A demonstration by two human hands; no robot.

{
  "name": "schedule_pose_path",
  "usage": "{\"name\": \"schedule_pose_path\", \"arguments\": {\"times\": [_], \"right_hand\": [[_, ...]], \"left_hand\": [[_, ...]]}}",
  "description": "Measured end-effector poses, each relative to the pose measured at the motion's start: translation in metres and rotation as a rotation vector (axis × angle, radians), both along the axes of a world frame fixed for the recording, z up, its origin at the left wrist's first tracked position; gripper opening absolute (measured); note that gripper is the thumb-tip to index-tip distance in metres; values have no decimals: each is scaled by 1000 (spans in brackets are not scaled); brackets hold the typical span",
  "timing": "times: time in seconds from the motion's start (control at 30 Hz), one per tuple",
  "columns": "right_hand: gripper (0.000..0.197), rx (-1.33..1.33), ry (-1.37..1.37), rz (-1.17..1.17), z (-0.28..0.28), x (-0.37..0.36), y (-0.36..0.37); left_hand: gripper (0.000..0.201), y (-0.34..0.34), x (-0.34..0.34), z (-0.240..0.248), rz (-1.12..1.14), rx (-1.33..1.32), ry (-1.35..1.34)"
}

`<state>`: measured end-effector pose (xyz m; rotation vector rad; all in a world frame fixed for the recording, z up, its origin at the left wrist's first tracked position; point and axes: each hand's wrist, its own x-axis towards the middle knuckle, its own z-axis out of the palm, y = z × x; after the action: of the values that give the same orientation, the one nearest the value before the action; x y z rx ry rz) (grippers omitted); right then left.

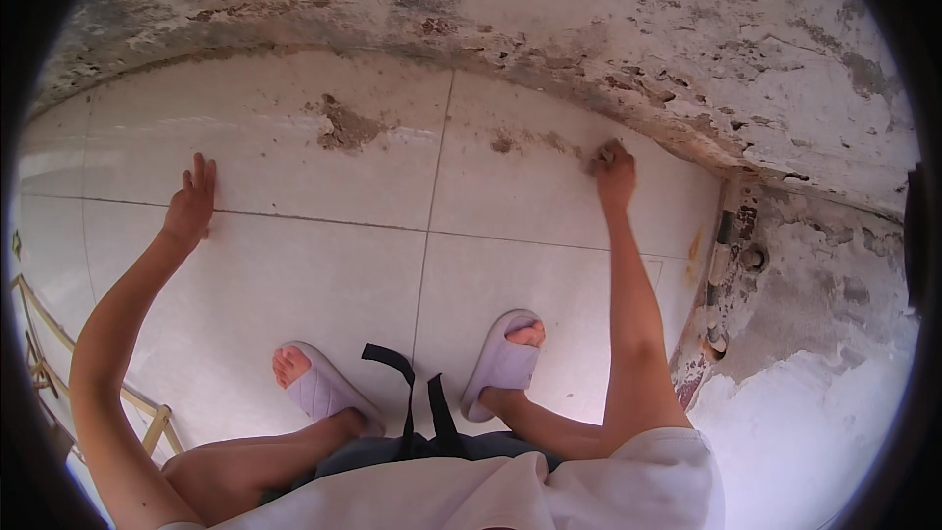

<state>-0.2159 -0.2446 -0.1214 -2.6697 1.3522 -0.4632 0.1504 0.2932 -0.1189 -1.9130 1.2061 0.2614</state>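
My right hand (617,182) is closed at the pale tiled floor (334,260), close to the foot of the peeling wall. A small grey-brown wad (601,154) shows at its fingertips; whether it is crumpled paper, cloth or debris I cannot tell. Brown dirt smears (502,142) mark the tile to the left of that hand. Further left, a larger patch of crumbled brown debris (348,126) lies on the floor. My left hand (193,198) is held out at the far left with its fingers stretched, holding nothing, over or on the tile near a grout line.
The flaking wall (589,10) curves across the far side. On the right stands another damaged wall (824,285) with pipe stubs (754,257) at its base. A wooden frame (152,427) is at lower left. My feet wear lilac slippers (329,393), with black straps (440,412) hanging between.
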Motion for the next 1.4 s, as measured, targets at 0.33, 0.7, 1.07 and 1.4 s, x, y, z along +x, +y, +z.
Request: {"name": "schedule_pose_path", "arguments": {"times": [0.33,0.7,1.07,1.4], "right_hand": [[31,487,-191,449,-18,177,217],[14,567,-692,-262,-13,-21,-20],[16,-153,-201,-316,-49,-75,-71],[15,579,-275,299,-8,75,114]], "left_hand": [[125,-2,2,-9,21,25,-12],[125,31,17,-39,18,-105,-47],[128,23,12,-20,23,-28,-2],[128,33,17,-24,23,-45,-20]]}}
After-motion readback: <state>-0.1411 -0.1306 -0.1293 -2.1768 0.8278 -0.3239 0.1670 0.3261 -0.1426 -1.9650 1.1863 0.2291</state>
